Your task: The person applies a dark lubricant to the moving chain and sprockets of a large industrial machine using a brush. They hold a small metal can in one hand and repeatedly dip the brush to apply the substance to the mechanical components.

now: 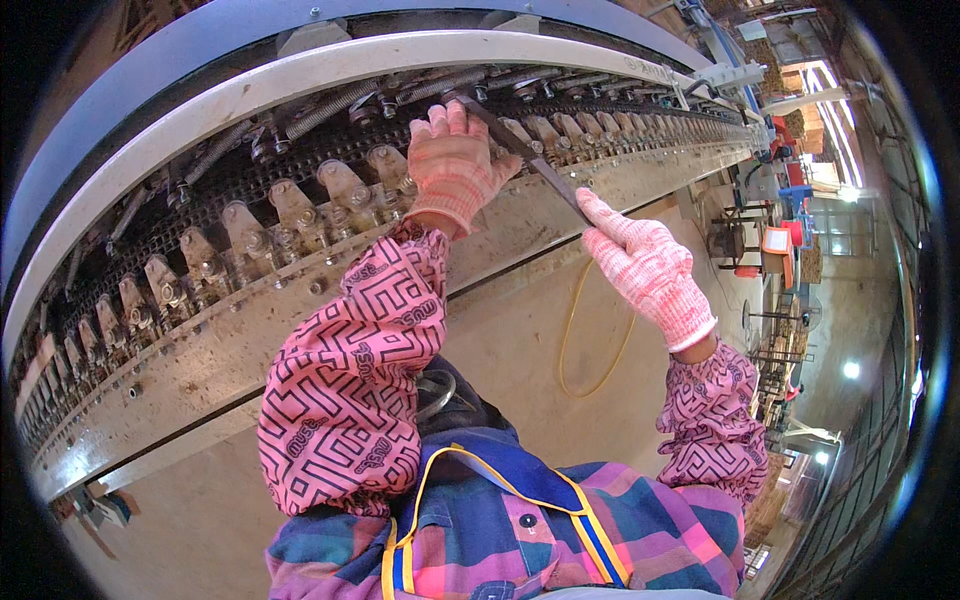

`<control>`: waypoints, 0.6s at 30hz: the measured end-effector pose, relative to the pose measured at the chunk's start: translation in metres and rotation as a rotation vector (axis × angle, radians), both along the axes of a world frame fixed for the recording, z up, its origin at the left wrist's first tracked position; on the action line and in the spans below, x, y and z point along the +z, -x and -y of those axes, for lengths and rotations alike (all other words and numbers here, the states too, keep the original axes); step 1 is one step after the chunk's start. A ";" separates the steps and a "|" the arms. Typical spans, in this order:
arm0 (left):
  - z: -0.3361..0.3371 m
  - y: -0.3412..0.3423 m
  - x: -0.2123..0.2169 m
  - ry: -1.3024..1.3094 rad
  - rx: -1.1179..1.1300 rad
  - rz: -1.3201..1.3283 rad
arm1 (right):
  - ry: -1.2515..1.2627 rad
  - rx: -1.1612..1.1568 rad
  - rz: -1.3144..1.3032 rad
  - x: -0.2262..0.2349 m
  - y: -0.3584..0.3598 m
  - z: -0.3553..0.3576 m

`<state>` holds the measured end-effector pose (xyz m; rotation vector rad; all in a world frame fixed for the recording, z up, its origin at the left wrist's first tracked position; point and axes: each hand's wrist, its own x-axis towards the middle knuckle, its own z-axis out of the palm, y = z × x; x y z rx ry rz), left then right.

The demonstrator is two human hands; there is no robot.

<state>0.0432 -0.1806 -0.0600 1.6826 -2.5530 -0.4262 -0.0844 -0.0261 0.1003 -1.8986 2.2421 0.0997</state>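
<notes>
While both gloved hands work at the machine, the scene reads so:
Left hand: curled around the upper end of a long dark metal tool
Right hand: fingers pressed along the tool's lower end, perhaps pinching it
Tool: slanting across the row of clips
Clip chain: runs along the pale rail

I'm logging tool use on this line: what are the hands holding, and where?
A long dark metal rod: the left hand grips its upper end at the machine's chain, the right hand its lower end.
</notes>
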 end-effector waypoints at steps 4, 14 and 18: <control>0.001 -0.003 0.007 -0.057 -0.022 0.026 | -0.022 0.014 -0.017 0.011 -0.004 0.007; -0.008 -0.002 0.004 0.030 0.033 -0.032 | -0.172 0.047 -0.196 0.047 -0.012 0.038; -0.012 0.004 0.000 0.230 0.035 -0.083 | 0.045 0.381 -0.346 0.007 0.012 0.011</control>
